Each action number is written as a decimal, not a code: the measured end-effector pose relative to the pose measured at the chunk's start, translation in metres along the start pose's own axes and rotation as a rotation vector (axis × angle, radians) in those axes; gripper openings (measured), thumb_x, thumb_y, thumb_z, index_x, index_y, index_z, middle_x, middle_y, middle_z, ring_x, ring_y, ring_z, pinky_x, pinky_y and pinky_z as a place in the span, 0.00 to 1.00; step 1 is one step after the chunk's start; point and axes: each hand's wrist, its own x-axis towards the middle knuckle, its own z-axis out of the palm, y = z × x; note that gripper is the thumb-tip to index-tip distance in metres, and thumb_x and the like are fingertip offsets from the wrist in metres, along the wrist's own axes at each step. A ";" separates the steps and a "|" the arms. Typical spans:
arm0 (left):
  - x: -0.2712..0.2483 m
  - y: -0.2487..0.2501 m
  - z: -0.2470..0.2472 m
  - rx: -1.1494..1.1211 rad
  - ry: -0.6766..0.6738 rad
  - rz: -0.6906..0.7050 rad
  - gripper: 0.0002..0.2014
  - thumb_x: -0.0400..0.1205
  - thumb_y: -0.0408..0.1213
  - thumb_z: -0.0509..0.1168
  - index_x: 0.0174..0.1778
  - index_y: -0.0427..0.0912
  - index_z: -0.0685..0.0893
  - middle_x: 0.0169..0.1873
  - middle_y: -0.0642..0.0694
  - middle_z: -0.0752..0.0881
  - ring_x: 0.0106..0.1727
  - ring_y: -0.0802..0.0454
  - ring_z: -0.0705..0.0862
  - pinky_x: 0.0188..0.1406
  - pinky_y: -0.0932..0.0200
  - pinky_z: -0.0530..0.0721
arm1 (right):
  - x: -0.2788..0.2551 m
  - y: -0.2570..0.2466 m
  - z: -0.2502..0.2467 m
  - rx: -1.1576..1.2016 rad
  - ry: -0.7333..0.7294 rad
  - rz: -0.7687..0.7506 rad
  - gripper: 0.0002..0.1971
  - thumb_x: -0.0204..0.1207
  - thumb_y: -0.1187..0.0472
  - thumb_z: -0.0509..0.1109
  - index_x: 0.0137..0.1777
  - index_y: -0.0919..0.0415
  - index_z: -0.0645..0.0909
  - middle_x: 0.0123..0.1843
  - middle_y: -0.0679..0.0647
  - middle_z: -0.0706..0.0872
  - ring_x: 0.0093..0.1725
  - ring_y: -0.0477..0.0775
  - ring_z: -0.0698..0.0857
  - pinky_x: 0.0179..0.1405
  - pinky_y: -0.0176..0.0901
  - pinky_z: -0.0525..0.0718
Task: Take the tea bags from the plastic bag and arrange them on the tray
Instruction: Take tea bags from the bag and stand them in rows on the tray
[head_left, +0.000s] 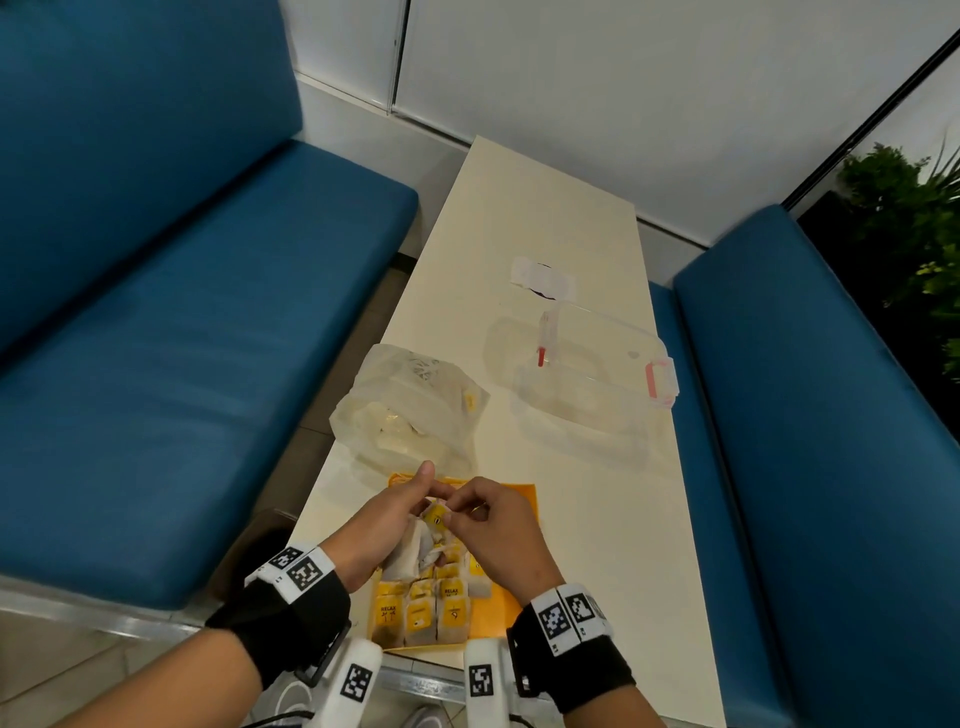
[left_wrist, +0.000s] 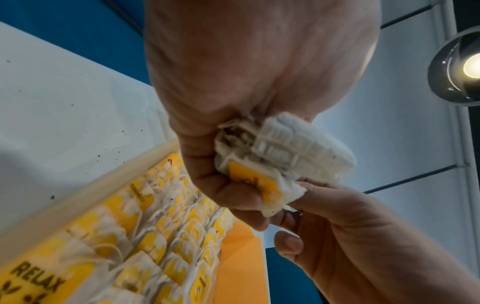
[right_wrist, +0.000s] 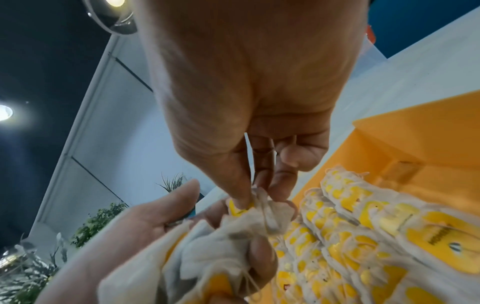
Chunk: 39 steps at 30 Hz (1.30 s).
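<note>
1. Long pale table (head_left: 545, 218) between two blue seats (head_left: 156, 338), with everything set out on top.
2. Clear box (head_left: 587, 379) with pink clips on the right side of the table, well apart from the hands. Nothing seen inside.
3. Plastic bag (head_left: 410, 410) on the left side of the table, just past the tray, mouth facing the hands. Still a few pale things inside, too blurry to name.
4. Orange tray (head_left: 514, 499) at the near edge, right under both hands. Bare orange floor on the right side.
5. Rows of tea bags (head_left: 421, 608) with yellow tags standing close together in the left part of the tray.
6. Left hand (head_left: 382, 519) curled tight around a bunch of tea bags (left_wrist: 280, 152), held above the tray.
7. Right hand (head_left: 493, 530) pinching one tea bag (right_wrist: 270, 211) with thumb and fingertips, at the edge of the bunch.
8. Probably the step now: pulling one bag free to add to the rows.
9. Thin strings (right_wrist: 249, 279) looped around the bunch. Could snag and drag extra bags out, dropping them on the neat rows.
10. Soft paper. Could rip from a hard tug and spill tea.
11. Could knock the standing rows over with a low hand.
</note>
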 end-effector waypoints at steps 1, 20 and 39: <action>0.001 -0.002 -0.001 -0.013 -0.010 -0.009 0.28 0.90 0.61 0.50 0.59 0.47 0.91 0.57 0.43 0.93 0.63 0.45 0.89 0.73 0.44 0.81 | 0.000 -0.001 -0.001 0.017 0.013 0.009 0.04 0.74 0.61 0.78 0.41 0.52 0.85 0.38 0.46 0.87 0.34 0.38 0.81 0.39 0.33 0.79; -0.002 -0.008 -0.006 -0.175 -0.105 0.080 0.09 0.82 0.37 0.73 0.55 0.38 0.92 0.44 0.40 0.91 0.37 0.46 0.87 0.38 0.54 0.87 | 0.006 -0.018 -0.029 0.254 0.065 -0.010 0.03 0.73 0.65 0.80 0.39 0.59 0.88 0.32 0.48 0.88 0.31 0.45 0.84 0.35 0.35 0.80; 0.013 -0.018 -0.016 -0.148 0.031 0.033 0.05 0.81 0.32 0.75 0.50 0.35 0.92 0.46 0.41 0.92 0.42 0.43 0.90 0.47 0.47 0.89 | 0.004 0.042 -0.047 -0.155 -0.126 0.187 0.07 0.77 0.64 0.70 0.40 0.52 0.78 0.32 0.54 0.87 0.36 0.57 0.92 0.31 0.43 0.80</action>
